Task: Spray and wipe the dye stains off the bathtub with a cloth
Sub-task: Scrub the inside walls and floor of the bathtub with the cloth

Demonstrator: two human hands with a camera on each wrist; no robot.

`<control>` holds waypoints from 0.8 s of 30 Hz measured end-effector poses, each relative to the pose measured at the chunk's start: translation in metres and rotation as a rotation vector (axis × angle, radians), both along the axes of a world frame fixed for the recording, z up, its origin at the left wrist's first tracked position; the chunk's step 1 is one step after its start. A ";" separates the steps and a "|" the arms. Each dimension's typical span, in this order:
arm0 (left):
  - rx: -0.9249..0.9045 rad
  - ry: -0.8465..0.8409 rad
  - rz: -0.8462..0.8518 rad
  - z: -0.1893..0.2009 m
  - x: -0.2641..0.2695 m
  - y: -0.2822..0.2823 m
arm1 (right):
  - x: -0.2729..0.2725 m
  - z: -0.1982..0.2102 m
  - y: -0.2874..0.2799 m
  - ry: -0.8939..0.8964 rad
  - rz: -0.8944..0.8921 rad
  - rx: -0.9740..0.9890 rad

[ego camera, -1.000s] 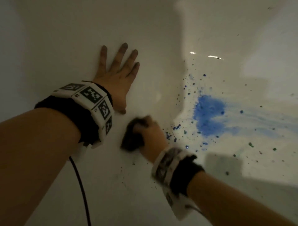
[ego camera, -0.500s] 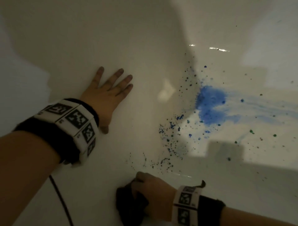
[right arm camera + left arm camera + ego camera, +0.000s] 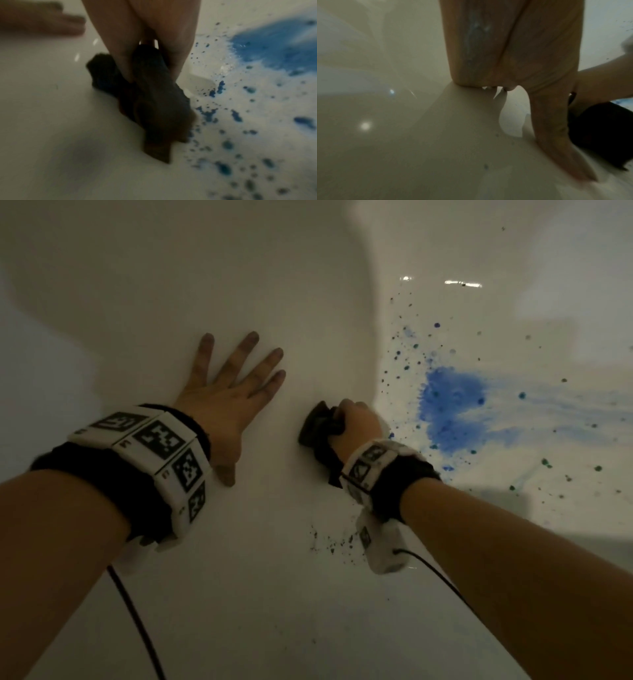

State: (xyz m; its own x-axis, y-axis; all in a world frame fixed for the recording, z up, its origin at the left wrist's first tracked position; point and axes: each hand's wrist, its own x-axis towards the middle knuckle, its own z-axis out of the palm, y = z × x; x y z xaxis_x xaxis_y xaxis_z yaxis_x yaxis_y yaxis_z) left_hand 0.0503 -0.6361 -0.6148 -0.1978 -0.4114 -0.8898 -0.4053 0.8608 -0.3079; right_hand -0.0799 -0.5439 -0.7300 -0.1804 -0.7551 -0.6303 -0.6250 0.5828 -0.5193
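Left hand (image 3: 227,402): spread flat on the bathtub (image 3: 239,594) wall.
Right hand (image 3: 354,421): gripped a dark cloth (image 3: 317,428), pressed on the wall.
Blue stain (image 3: 452,402): just right of the right hand.

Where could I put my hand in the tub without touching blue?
Bare white lies around the left hand and between it and the cloth. Right of the cloth it's crowded: the big stain and specks near the right wrist.

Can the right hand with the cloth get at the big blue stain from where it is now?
Probably yes: the right hand grips the cloth just beside the big blue stain, with only speckled tub surface between.
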 end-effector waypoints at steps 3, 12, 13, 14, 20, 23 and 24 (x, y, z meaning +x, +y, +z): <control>0.016 0.014 0.007 0.001 0.000 0.001 | -0.008 0.019 0.006 -0.159 -0.005 0.040; 0.039 0.028 0.032 0.004 -0.002 0.001 | 0.062 0.083 0.059 -0.533 0.211 0.020; 0.032 0.028 0.030 0.003 -0.002 0.001 | 0.064 0.080 0.051 -0.517 0.116 0.030; 0.024 0.034 0.027 0.002 -0.002 0.000 | 0.064 0.076 0.044 -0.511 0.044 0.026; -0.004 0.021 0.021 0.000 -0.003 0.001 | 0.046 0.059 0.017 -0.434 0.147 -0.083; 0.004 -0.041 0.037 0.003 -0.007 0.002 | 0.023 0.046 0.005 -0.371 0.100 -0.082; 0.005 -0.053 0.045 0.004 -0.009 0.002 | 0.013 0.039 0.002 -0.328 0.055 -0.079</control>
